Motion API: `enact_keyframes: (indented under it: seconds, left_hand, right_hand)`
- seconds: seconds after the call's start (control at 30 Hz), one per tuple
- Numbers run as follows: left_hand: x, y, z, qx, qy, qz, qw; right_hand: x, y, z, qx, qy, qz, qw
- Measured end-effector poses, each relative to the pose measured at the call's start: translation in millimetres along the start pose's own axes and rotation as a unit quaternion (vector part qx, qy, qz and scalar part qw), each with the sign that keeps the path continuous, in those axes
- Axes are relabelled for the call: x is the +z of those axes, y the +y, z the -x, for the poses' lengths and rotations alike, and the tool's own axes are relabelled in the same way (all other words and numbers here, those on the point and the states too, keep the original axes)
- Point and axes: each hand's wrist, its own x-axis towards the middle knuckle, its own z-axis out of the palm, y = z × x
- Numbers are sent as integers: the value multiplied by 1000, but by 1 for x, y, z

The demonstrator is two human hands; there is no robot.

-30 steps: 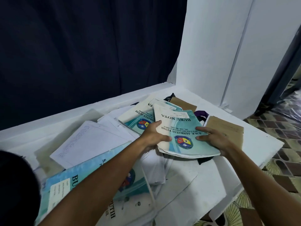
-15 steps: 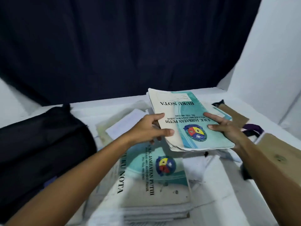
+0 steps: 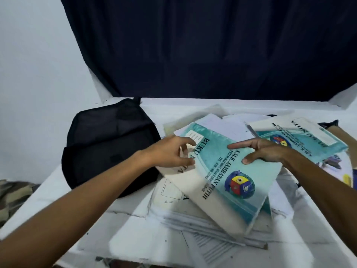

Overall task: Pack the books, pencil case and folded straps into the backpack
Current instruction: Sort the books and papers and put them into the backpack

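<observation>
While the teal notebook (image 3: 228, 180) lay face up and askew on a heap of loose white papers (image 3: 202, 219), both hands were on its cover. The left hand (image 3: 170, 153) touched its far left edge, fingers spread and loosely bent over the name label; whether they pinched the edge could not be told. The right hand (image 3: 264, 151) rested on the cover with forefinger straight and thumb pressing. Its cover read "BUKU" and "S.M.K. JAMBATAN PUTIH" above a coloured crest. A second teal notebook (image 3: 301, 138), marked "BUKU NOTA", lay just behind to the right. The black backpack (image 3: 108, 147) sat on the white table (image 3: 58, 190), left of the notebooks.
</observation>
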Motion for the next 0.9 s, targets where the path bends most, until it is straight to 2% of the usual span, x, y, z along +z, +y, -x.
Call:
enact_keyframes:
  seconds: [0.07,0.17,0.27,0.37,0.43,0.53,0.57,0.63,0.7,0.73,0.77,0.83,0.9]
  left_hand:
    - [16,-12,-8,68,31,-92,993]
    - [39,-22,-17,123,-6,-156,980]
    - [61,-32,-22,124,-59,-214,967]
    - [74,-39,-21,108,-91,-267,953]
    - [78,-41,-17,102,-80,-288,949]
    - [79,-38,-20,146,-18,-306,941]
    - [75,-35,-24,154,-9,-305,940]
    - [64,-25,-41,145,-18,-289,946]
    - [57,-11,-65,125,-17,-242,962]
    - [55,-3,-77,111,-7,-201,973]
    - [55,6,-91,95,5,-149,984]
    - [55,28,-123,66,35,-35,997]
    - [57,49,-160,47,60,57,995]
  right_hand:
    - [2,-10,0,25,-25,63,997]
    - [12,-32,0,37,-37,250,967]
    - [24,-46,-5,51,-32,380,923]
    - [31,-38,-14,-7,9,494,869]
    - [36,-26,-19,-27,36,539,841]
    - [45,-14,-17,-41,72,551,830]
    - [46,-10,-15,-46,81,544,834]
    - [40,-3,-5,-59,120,463,876]
    - [28,1,10,-76,202,318,923]
    - [21,3,18,-88,266,259,924]
    - [10,9,26,-88,346,207,911]
    - [-13,26,45,-52,499,94,860]
    - [-37,53,63,11,593,-19,805]
